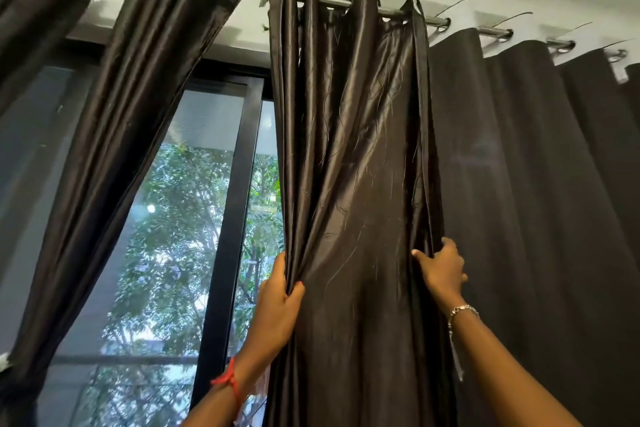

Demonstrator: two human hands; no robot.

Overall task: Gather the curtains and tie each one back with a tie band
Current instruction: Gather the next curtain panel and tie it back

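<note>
Curtain [353, 166] is hanging upright between 2 hands, left hand [277, 302] clutching its left-edge folds, right hand [441, 270] gripping its right edge slightly higher.

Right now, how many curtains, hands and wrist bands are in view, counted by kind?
Shiny curtains: 3 (far-left curtain, slanting curtain, gripped curtain)
Matte curtain: 1
Hands: 2 (left hand, right hand)
Wrist bands: 2 (red thread, silver bracelet)
Total: 8
</note>
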